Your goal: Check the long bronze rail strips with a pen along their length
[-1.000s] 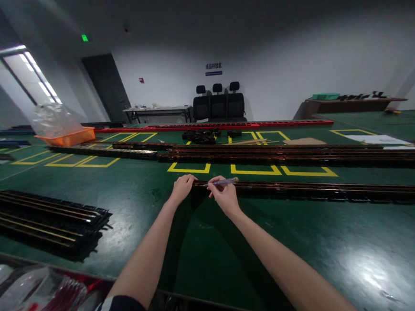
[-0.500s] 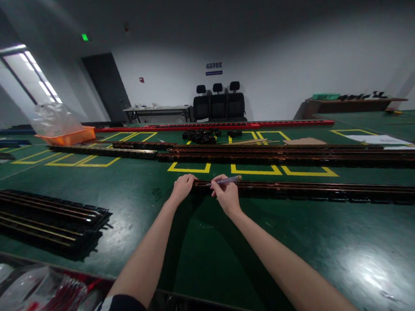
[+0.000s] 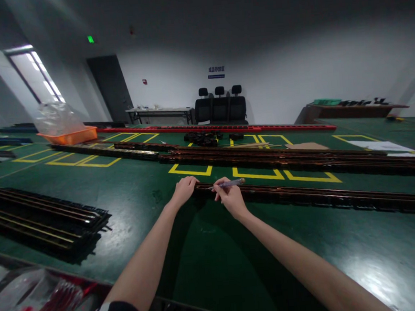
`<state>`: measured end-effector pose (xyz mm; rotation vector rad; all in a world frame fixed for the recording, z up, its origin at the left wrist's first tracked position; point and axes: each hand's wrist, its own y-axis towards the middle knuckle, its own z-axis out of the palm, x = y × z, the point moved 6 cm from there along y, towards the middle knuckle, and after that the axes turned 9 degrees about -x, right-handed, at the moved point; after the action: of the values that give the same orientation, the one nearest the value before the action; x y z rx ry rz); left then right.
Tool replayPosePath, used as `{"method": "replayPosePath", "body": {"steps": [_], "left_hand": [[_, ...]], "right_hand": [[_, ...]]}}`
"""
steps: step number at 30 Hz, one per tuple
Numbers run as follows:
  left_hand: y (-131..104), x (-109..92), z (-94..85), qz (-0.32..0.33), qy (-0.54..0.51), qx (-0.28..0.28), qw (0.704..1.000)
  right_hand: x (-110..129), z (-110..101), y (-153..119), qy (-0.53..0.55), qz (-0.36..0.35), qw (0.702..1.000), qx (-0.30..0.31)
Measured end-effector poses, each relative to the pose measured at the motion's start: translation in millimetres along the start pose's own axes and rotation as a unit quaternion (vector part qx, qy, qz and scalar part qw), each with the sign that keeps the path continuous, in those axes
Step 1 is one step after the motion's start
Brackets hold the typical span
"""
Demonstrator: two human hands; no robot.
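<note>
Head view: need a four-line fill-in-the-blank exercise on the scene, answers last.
The person's ____ hand holds a slim, pen-like tool at the long, dark, copper-striped rail.
The crumpled clear plastic bag sits in a shallow plastic bin coloured ____.
The black padded seats have headrests numbering ____.
The farthest long slotted bar is coloured ____.
Missing: right; orange; three; red.

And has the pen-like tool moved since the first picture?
Yes, the pen-like tool has moved a little to the right, judged against the yellow tape just beyond it.
</note>
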<state>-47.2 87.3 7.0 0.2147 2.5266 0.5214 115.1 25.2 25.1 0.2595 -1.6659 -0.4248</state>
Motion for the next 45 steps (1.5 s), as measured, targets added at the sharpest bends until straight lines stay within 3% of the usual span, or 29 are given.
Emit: {"method": "replayPosePath", "body": {"steps": [11,17,28,39,45], "left_hand": [[-2,-6,-3.7,0.022,-0.05,-0.011,0.998],[-4,-15,-3.0,0.085,-0.06,-0.001,0.995],[-17,-41,-14.0,0.213,0.041,0.038,0.976],[-16,-37,-11.1,0.201,0.04,0.032,0.978],[-15,-35,-6.2,0.209,0.038,0.033,0.977]], "right_hand": [[2,-12,-7,-0.004,0.004,1.0,-0.029],[3,-17,-9,-0.015,0.003,0.999,-0.047],[1,-22,-9,-0.001,0.018,0.996,-0.09],[0,-30,-9,0.022,0.014,0.991,-0.13],[0,-29,-8,-0.018,-0.003,0.994,-0.106]]}}
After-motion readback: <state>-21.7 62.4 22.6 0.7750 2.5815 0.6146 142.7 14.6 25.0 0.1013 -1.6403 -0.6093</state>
